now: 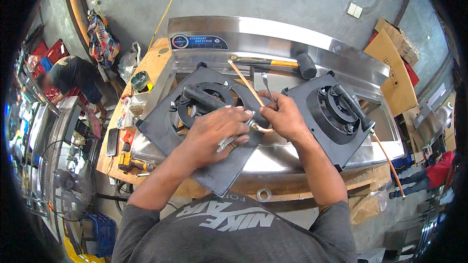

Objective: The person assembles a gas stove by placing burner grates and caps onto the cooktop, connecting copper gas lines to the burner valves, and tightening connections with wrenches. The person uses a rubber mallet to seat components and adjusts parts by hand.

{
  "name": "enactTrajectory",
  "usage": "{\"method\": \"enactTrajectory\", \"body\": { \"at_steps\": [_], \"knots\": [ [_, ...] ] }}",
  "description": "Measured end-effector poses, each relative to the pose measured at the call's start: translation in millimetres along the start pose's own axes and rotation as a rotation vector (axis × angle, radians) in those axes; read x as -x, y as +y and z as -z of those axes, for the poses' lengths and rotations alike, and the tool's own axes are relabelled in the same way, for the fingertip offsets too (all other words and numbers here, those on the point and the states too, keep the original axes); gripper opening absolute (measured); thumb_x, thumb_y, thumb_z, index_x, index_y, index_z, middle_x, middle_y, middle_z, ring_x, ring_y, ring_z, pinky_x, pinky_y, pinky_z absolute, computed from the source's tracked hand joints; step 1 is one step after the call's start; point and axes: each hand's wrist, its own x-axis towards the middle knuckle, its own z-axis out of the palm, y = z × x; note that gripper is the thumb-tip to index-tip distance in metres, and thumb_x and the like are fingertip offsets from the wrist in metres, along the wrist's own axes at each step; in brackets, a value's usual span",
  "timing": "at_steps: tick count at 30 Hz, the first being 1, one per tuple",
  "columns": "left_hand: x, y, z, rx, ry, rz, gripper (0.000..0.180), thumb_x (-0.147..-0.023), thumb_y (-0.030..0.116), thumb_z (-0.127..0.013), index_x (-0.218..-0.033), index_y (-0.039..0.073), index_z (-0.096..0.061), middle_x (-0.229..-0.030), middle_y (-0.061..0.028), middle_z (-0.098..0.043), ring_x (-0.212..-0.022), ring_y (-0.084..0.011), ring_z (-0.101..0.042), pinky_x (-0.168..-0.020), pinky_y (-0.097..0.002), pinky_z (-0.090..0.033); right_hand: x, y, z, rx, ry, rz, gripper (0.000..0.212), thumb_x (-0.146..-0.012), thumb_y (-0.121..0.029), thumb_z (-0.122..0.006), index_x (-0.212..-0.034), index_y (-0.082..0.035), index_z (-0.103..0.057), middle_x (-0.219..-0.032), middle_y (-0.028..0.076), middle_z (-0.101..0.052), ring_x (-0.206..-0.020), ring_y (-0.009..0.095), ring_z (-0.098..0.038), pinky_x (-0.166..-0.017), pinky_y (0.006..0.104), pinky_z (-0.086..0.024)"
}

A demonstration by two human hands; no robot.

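Left hand point(214, 134): palm down over the near burner assembly, fingers curled round a silver metal tool point(225, 143), whose end sticks out below them; fingertips at a brass-coloured fitting point(253, 124). Right hand point(282, 117): just beside the left, thumb and forefinger drawn together on a slim grey spanner-like tool point(266, 84) pointing away from the body. Whether this hand also grips the tube is unclear.

Copper tube point(247, 83): slants across the left burner plate point(214, 175), its curved lower end at the fitting between the hands, its far end near the handle of a rubber mallet point(306, 66). Plate is black, square, set askew on the stainless-steel stove body point(273, 161), and carries a black ring burner with a thick mixing pipe point(202, 97).

To the right, a second black burner plate point(325, 149), also askew; a second copper tube point(388, 160) runs from its burner down past the stove's front edge.

Wooden bench point(109, 164) underneath. On its left side: dark phone point(112, 141), yellow cordless drill point(126, 159). Metal ring point(263, 195) at the near edge. Co-worker point(78, 78) bends over at far left.
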Motion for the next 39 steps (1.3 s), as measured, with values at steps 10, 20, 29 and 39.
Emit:
{"method": "enactTrajectory", "body": {
  "at_steps": [10, 20, 29, 39],
  "knots": [
    [-5, -3, 1, -0.026, -0.022, 0.010, 0.022, -0.083, 0.013, -0.078, -0.101, 0.006, -0.069, -0.115, -0.0120, -0.072, -0.112, -0.0333, -0.067, -0.099, -0.0442, -0.053, 6, -55, 11, 0.297, -0.071, 0.260, 0.034, -0.091, -0.018, -0.063, -0.122, -0.002, -0.066, -0.090, 0.024, -0.070, -0.083, 0.037, -0.069, -0.078, 0.0412, -0.052],
    [-1, -10, -5, -0.053, 0.034, -0.035, 0.020, -0.085, 0.016, -0.077, -0.101, 0.011, -0.066, -0.121, -0.0067, -0.069, -0.114, -0.0304, -0.065, -0.095, -0.0425, -0.054, -1, -25, 11, 0.150, 0.184, 0.407, 0.032, -0.100, -0.028, -0.063, -0.104, 0.003, -0.066, -0.077, 0.002, -0.059, -0.069, 0.013, -0.055, -0.066, 0.0307, -0.048],
    [-8, -22, 8, 0.075, -0.173, 0.024, 0.028, -0.082, 0.027, -0.078, -0.099, 0.009, -0.066, -0.124, -0.0116, -0.063, -0.118, -0.0341, -0.057, -0.103, -0.0471, -0.043, 78, -85, 10, 0.197, -0.108, 1.053, 0.039, -0.091, -0.033, -0.070, -0.112, 0.000, -0.070, -0.081, 0.010, -0.066, -0.067, 0.023, -0.062, -0.062, 0.0353, -0.049],
    [-72, -41, 30, -0.018, -0.638, -0.263, 0.026, -0.075, 0.035, -0.083, -0.088, 0.015, -0.072, -0.153, -0.0137, -0.047, -0.149, -0.0432, -0.029, -0.118, -0.0580, -0.021, 77, -44, -74, 0.206, -0.048, 1.490, 0.031, -0.087, -0.038, -0.074, -0.094, -0.010, -0.065, -0.071, -0.001, -0.045, -0.059, 0.015, -0.052, -0.050, 0.0312, -0.039]
  ]
}}
